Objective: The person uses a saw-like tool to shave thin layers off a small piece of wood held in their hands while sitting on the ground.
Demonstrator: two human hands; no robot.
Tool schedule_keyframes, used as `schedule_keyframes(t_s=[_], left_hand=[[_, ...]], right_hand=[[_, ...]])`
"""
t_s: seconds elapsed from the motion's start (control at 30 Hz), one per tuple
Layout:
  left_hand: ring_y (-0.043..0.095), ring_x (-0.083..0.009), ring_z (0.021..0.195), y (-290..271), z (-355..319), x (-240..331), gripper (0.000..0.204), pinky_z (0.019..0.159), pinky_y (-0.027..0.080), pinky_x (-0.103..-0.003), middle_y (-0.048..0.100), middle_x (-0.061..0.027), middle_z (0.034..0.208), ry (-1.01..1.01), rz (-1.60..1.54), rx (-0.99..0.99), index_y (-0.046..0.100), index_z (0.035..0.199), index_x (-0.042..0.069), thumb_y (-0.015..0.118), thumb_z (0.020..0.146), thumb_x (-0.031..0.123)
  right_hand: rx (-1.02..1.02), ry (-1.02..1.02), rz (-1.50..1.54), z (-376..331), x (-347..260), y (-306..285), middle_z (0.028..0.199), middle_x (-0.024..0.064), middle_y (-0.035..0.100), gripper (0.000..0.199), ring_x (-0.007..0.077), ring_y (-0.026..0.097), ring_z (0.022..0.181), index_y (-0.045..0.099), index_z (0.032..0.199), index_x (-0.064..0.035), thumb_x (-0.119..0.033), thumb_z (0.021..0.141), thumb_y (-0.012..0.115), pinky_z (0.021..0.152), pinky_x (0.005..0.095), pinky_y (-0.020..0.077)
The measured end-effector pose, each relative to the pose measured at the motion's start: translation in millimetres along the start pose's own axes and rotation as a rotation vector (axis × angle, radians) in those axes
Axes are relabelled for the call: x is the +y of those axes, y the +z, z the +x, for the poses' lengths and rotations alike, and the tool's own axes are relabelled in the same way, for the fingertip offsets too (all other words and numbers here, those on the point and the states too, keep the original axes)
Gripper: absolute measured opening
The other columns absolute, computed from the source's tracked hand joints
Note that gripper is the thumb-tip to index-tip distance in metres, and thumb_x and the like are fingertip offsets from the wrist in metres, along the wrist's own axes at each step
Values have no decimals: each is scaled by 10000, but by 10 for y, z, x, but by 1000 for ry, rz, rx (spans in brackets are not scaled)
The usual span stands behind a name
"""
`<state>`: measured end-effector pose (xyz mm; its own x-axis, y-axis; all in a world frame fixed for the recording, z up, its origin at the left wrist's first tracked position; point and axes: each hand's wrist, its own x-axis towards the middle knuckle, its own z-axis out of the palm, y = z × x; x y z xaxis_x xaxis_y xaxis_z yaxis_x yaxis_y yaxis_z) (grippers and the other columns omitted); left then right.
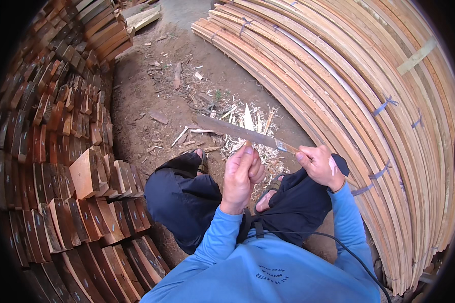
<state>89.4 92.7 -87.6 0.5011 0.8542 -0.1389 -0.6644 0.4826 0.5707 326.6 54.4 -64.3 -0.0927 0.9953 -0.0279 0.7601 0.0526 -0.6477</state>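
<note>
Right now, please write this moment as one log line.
left hand: holds thin pointed pale wood sliver upright | right hand: grips long flat-bladed knife, blade across sliver | ground: pale wood shavings | right side: stacked long curved wooden slats

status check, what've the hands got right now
Right hand gripping the long knife by its handle. Left hand holding a thin wood sliver upright against the blade. Shavings piled by the feet; nothing blocking.

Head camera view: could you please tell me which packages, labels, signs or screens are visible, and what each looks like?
No packages, signs or screens are in view.
Printed emblem: on the chest of the blue long-sleeved shirt, a small dark curved mark.
Tape strip: a pale band across the stacked curved wooden slats, upper right.
</note>
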Motion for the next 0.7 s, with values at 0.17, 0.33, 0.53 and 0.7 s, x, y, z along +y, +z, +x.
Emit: schedule_keyframes(t_s=[0.17,0.33,0.53,0.7], left_hand=[[184,-41,474,7,-35,4,347,457,172,-249,243,81,588,-127,-259,-127,436,859,108,370,1124,322],[187,-45,480,-77,-56,0,335,458,185,-248,254,77,593,-186,-435,-186,432,872,106,366,1126,315],[199,-52,473,84,-216,80,331,452,191,-251,255,75,586,-121,-426,-344,425,868,112,368,1123,315],[199,-52,475,-131,-54,87,339,455,190,-253,262,80,588,-64,-255,-89,429,864,115,358,1123,321]], right_hand=[[79,-10,-40,62,107,55,557,207,467,532,395,458,504,562,709,-12,-454,1004,592,498,442,374],[73,-79,-150,173,252,-28,574,212,495,567,424,493,543,575,710,-15,-510,986,591,528,464,397],[247,195,-295,369,1096,22,583,245,453,648,416,489,543,513,651,19,-508,1029,501,572,505,376],[303,228,-230,182,904,-100,554,186,366,664,305,375,504,506,643,26,-503,1045,499,546,453,361]])
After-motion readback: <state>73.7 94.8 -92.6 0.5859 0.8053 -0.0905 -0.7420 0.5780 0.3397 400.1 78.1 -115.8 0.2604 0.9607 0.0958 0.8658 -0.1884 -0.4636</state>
